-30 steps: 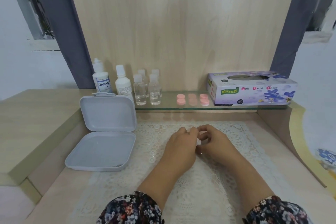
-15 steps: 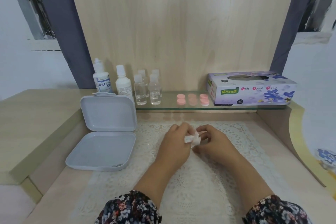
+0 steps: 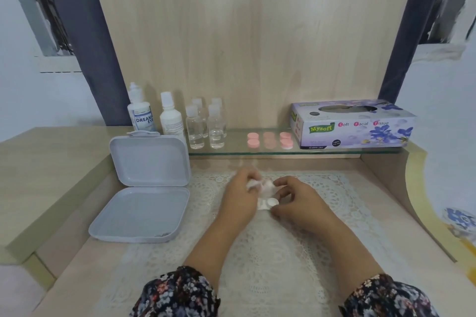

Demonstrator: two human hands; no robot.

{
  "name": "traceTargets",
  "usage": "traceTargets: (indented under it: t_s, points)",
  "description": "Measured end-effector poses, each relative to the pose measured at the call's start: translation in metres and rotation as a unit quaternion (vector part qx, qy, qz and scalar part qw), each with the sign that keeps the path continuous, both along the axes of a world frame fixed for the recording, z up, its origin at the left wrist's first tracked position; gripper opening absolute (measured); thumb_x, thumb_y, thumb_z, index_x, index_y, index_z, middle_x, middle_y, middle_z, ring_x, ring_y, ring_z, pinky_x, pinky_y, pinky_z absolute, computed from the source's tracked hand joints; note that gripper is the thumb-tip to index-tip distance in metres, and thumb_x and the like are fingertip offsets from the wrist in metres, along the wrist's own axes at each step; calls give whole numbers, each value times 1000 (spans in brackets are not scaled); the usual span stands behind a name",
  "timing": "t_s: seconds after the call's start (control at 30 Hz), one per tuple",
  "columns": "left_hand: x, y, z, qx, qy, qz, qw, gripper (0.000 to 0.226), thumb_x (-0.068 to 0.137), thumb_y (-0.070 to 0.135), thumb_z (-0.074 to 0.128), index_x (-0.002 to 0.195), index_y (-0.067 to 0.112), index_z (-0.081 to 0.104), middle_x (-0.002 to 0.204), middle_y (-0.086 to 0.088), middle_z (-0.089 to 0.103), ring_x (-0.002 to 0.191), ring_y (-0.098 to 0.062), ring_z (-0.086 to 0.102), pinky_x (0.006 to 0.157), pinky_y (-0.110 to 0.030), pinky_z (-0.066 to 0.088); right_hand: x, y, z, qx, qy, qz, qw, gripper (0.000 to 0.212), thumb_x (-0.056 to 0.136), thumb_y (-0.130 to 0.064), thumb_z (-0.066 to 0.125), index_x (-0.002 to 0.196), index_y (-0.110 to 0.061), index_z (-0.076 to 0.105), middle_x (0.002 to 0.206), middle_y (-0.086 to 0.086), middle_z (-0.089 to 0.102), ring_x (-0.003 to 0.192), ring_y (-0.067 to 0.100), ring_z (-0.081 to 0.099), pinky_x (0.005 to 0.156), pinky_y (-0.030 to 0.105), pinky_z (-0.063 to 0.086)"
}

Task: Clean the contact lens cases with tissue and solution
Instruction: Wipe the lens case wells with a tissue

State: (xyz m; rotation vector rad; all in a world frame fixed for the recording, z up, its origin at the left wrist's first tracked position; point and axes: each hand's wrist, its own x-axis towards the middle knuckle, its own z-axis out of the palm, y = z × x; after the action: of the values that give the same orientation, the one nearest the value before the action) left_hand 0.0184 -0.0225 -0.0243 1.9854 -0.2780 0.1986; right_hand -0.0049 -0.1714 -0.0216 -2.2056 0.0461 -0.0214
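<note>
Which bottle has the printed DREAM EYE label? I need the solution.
The leftmost bottle on the shelf, white with a blue-lettered label; the others lack that name.

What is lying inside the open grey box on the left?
The open grey box shows a mostly bare tray; only a small dark bit lies in its near right corner, too small to identify. Nothing covers the tray.

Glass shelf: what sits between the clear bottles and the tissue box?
Head view: three pairs of round pink lens cases on the glass shelf.
</note>
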Motion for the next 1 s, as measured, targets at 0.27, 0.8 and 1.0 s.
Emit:
traceTargets:
  t_s: [0.27, 0.8, 1.0]
  points:
    - [6, 15, -5, 130, -17, -71, 989, 28, 93, 10, 50, 100, 33, 65, 104, 1, 55, 93, -7, 53, 74, -11, 38, -1, 0, 0, -39, -9, 18, 999, 38, 74, -22, 72, 107, -36, 62, 89, -16, 65, 68, 0, 58, 65, 26, 52]
    - [0, 20, 4, 154, 57, -91, 982, 42, 79, 4, 71, 113, 24, 58, 101, 15, 56, 95, -3, 53, 76, -9, 40, -2, 3, -2, -29, -25, -9, 999, 42, 71, -23, 80, 107, -33, 61, 87, -13, 64, 72, 3, 58, 66, 25, 48]
    - [-2, 19, 5, 152, 52, -28, 987, 44, 73, 10, 77, 113, 19, 60, 100, 12, 55, 96, -8, 54, 75, -16, 42, -3, 3, -2, -25, -25, -8, 999, 40, 72, -22, 79, 105, -33, 62, 86, -13, 65, 67, 3, 58, 64, 24, 47]
